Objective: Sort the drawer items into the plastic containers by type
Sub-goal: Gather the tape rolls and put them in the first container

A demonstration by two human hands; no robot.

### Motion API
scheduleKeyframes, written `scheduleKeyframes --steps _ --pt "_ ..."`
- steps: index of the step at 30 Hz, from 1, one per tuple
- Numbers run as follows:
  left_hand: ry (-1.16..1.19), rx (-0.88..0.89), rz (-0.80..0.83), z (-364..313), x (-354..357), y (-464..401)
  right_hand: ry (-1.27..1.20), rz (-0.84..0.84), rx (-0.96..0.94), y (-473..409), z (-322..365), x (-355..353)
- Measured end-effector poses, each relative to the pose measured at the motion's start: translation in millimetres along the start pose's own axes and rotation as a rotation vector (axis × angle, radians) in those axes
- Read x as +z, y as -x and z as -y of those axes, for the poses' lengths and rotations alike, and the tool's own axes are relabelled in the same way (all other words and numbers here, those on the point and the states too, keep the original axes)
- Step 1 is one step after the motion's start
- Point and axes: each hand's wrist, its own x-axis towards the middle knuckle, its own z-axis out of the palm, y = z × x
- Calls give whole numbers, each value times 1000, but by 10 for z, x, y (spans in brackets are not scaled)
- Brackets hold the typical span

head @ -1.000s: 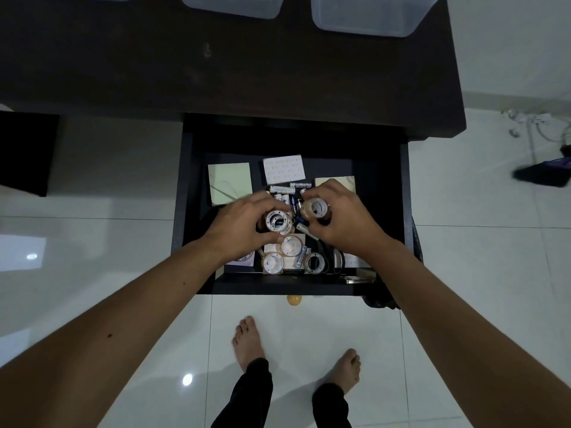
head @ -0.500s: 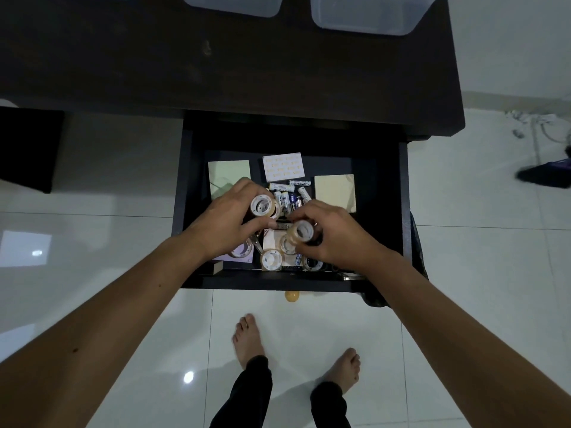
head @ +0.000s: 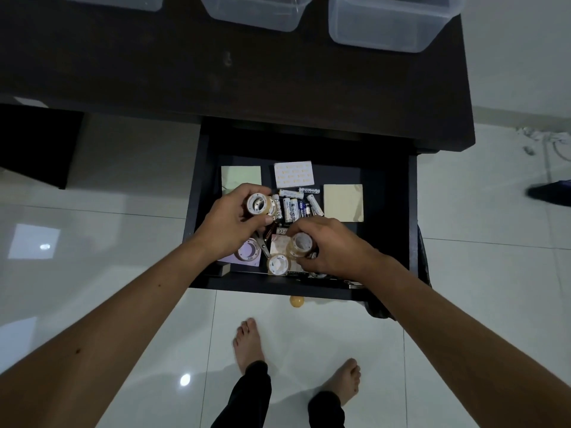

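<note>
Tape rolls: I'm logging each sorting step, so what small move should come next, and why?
Probably the right hand gathers the loose roll beside its held roll; the left hand already holds tape, and the containers look empty.

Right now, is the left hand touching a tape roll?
Touching. The head view shows the left hand wrapped around a tape roll, lifted above the batteries.
</note>
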Motion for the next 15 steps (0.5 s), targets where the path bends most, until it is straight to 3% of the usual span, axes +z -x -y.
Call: scheduleKeyframes --steps 10,15 --pt "21 -41 131 -30 111 -10 -242 -313 49 97 25 -273" --pt "-19 -11 193 -108 185 -6 -247 -360 8 12 64 -329"
